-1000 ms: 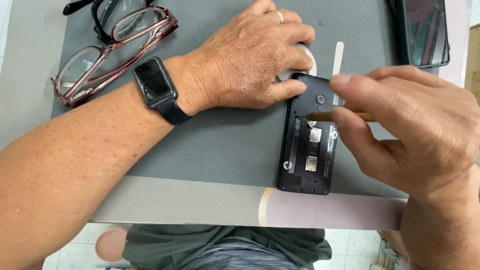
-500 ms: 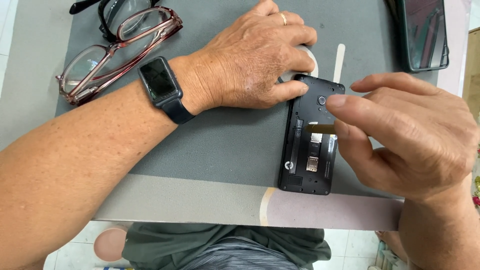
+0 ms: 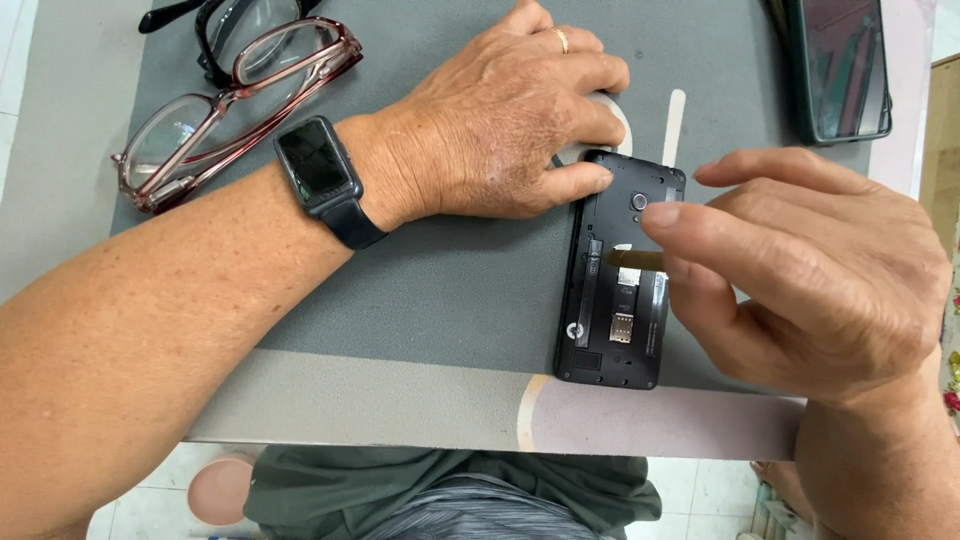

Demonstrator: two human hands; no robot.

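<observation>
Phone [image 3: 620, 290] back-off, light, rigid, fragile inside | left hand [image 3: 500, 120] pins its top edge flat; grip edges only | right hand [image 3: 800, 270] pinches brown tool [image 3: 635, 260] on internals.

Right hand [image 3: 800, 270] covers the right edge of the opened phone [image 3: 618, 280]; the tool's [image 3: 634, 260] handle is hidden inside the fingers, only the brownish tip shows. Left hand [image 3: 500, 125] hides the phone's upper-left corner. Dark glasses [image 3: 225, 25] and second phone [image 3: 838, 65] cut off by top edge.
</observation>
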